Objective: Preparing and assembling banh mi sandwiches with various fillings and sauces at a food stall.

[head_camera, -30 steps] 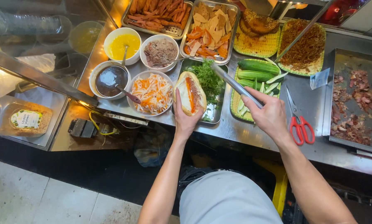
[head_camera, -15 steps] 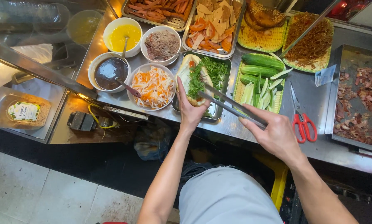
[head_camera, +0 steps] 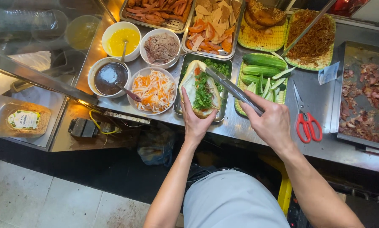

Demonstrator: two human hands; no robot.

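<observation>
At the front edge of the steel counter (head_camera: 240, 126), the left hand (head_camera: 194, 120) is cupped around the underside of a split bread roll (head_camera: 199, 89), fingers curled up its near side and thumb along the left flank. The roll sits open-face up over the metal tray of green herbs (head_camera: 218, 67), its near end close to the tray's front rim. Chopped herbs lie along the roll's centre, with a red piece showing at the far end.

The right hand (head_camera: 270, 122) is closed around the handle end of metal tongs (head_camera: 233, 88). The tongs run diagonally up and left, their tips reaching the herbs on the roll; the two arms are close together at the tips, though whether they pinch any herb cannot be told.

Left of the roll stands a white bowl of shredded carrot and white radish (head_camera: 154, 89), touching the herb tray's side. Beyond it are a bowl of dark sauce with a spoon (head_camera: 109, 76), a bowl of yellow sauce (head_camera: 122, 40) and a bowl of shredded meat (head_camera: 160, 47). Right of the herb tray, a green basket holds whole and sliced cucumbers (head_camera: 261, 69). Red-handled scissors (head_camera: 307, 122) lie flat on the counter just right of the right hand, near a metal griddle tray with meat scraps (head_camera: 362, 105).
</observation>
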